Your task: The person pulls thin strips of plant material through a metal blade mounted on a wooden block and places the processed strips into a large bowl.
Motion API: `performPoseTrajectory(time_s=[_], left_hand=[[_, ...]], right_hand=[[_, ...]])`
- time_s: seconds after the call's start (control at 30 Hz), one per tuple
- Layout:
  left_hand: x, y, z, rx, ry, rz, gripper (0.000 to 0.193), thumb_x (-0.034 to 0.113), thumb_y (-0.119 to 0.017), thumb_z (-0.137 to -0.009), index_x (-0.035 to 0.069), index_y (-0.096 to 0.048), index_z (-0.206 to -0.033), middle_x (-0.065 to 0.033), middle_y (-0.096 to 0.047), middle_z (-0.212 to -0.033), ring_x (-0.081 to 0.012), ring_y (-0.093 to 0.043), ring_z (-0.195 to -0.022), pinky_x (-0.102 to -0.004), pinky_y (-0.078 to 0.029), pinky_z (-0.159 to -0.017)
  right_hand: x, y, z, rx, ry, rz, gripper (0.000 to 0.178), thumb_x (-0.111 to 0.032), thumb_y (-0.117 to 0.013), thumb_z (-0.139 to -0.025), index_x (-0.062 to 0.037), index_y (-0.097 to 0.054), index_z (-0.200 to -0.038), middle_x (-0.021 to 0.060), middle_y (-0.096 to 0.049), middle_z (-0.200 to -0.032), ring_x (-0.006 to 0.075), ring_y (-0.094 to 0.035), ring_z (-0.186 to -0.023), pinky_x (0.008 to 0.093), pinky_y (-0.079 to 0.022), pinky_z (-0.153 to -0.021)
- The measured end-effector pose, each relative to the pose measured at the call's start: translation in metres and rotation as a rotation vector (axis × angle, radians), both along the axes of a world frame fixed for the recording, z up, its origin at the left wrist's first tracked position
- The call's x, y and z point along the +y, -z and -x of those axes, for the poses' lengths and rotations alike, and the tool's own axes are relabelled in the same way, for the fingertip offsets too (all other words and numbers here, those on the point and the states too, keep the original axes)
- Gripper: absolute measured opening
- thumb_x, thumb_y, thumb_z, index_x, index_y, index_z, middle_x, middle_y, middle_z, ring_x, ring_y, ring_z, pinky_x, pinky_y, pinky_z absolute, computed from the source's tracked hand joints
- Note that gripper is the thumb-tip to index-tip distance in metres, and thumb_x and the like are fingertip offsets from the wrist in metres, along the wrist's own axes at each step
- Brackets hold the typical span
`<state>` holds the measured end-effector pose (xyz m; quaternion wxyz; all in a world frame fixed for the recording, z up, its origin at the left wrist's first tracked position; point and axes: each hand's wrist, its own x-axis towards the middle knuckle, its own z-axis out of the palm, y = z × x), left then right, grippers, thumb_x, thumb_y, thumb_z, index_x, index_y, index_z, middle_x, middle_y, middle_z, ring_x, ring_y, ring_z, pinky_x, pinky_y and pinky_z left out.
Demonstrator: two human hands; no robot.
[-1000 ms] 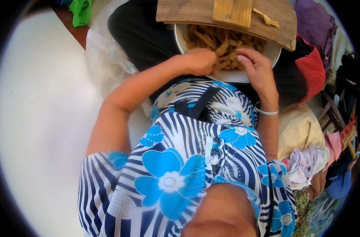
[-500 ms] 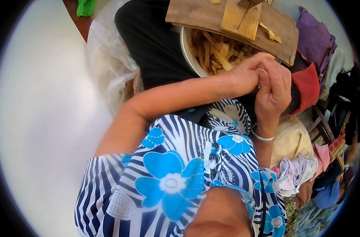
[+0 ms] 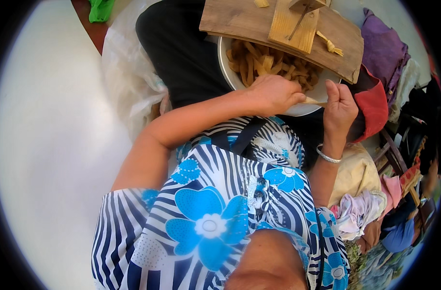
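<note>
A pale tan flat strip is stretched between my two hands over the near rim of a white bowl. My left hand is closed on its left end, thumb and fingers pinched. At the other end my right hand grips it with curled fingers and the thumb up. Inside the bowl lie many brownish strips of the same sort. A wooden board rests across the bowl's far side, and a small knotted strip lies on it.
On the board sits a smaller wood piece with a dark upright metal part. A red cloth and purple cloth are at the right, beyond them heaped clothes. Clear plastic sheeting lies left of my dark-trousered leg.
My hands were together at the bowl's right side. They have drawn apart, the left one moving left, and the strip now shows taut between them.
</note>
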<state>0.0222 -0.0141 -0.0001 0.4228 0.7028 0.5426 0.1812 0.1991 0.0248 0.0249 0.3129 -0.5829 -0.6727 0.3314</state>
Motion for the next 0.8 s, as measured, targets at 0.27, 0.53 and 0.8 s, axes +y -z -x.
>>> performPoseTrajectory(time_s=[0.27,0.53,0.8], left_hand=[[0.019,-0.181,0.041,-0.043,0.235,-0.44,0.017,0.022,-0.06,-0.081,0.007,-0.068,-0.08,-0.0086,-0.064,-0.069,-0.027,-0.062,-0.064,-0.0362,-0.047,-0.057],[0.036,-0.111,0.024,-1.013,-0.07,0.154,0.024,0.015,-0.054,-0.091,-0.001,-0.061,-0.108,-0.0017,-0.056,-0.073,-0.0071,-0.049,-0.068,-0.0266,-0.044,-0.06],[0.043,-0.051,-0.002,-0.946,-0.317,0.342,0.029,0.01,-0.055,-0.091,-0.001,-0.057,-0.118,0.003,-0.053,-0.075,-0.0043,-0.047,-0.066,-0.0202,-0.041,-0.056]], right_hand=[[-0.014,-0.094,0.015,0.563,-0.579,0.461,0.022,-0.02,-0.068,-0.088,0.0016,-0.065,-0.085,0.0038,-0.056,-0.067,0.007,-0.046,-0.063,0.0254,-0.04,-0.056],[0.005,-0.095,0.029,1.001,-0.209,0.235,0.025,-0.02,-0.065,-0.09,0.0035,-0.067,-0.099,0.0041,-0.064,-0.076,0.0116,-0.057,-0.07,0.0231,-0.043,-0.062],[0.031,-0.013,0.045,0.299,0.008,-0.258,0.019,-0.006,-0.06,-0.089,-0.0026,-0.067,-0.106,0.0056,-0.068,-0.092,0.0081,-0.06,-0.08,0.0225,-0.048,-0.072]])
